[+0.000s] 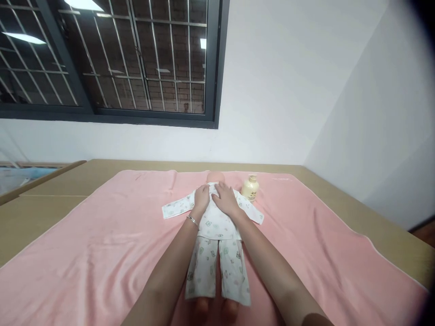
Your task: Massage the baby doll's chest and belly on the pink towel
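Note:
A baby doll (216,178) in a white long-sleeved top (217,226) and matching trousers (201,271), printed with small figures, lies stretched out on a pink blanket (118,244). Its bald head points away from me, its feet toward me, and both sleeves spread sideways. Whether it lies face up or face down I cannot tell. My left hand (202,199) rests on the left side of its upper body near the shoulder, fingers close together. My right hand (225,199) lies on the other side of the upper body, fingers extended. A bracelet (192,220) circles my left wrist.
Right of the doll's head stands a pale yellow bottle (250,188). The blanket covers much of a wooden tabletop (285,169). Behind it rises a white wall (265,90) with a dark-framed barred window (152,63). A raised wooden edge (44,181) is at the left.

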Demonstrator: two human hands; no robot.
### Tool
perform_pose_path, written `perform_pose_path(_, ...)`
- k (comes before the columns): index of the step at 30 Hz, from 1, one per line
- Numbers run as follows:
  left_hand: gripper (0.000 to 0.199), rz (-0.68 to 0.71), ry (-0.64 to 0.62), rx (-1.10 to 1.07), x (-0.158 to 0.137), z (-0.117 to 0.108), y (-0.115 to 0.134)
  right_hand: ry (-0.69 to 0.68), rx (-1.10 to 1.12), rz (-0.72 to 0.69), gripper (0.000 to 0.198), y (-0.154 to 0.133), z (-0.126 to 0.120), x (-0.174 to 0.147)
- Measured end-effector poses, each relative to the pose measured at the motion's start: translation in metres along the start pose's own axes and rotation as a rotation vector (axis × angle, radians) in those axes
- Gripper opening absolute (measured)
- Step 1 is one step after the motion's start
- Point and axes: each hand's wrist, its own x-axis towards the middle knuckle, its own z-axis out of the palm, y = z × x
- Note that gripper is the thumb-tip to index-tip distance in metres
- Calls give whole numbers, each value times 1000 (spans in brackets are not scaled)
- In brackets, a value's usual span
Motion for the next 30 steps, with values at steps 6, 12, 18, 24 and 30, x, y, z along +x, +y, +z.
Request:
perform_pose_path(6, 40, -90, 9, -133, 2, -9, 5, 7, 33, 3, 51, -5, -13, -3)
perform_pose_path(12, 47, -167, 17, -253, 4, -21, 31, 91, 34, 10, 51, -10, -17, -5)
perform_pose_path(18, 42, -68, 20, -419, -18, -37, 80, 40, 15, 102, 51, -6, -6, -5)
perform_pose_path(24, 44, -160, -86, -610, -28, -31, 100, -16, 95, -10, 53, -12, -8, -8)
perform_pose_path(30, 33, -282, -59, -701, -11, 9, 115, -25, 211, 29, 35, -1, -40, -5)
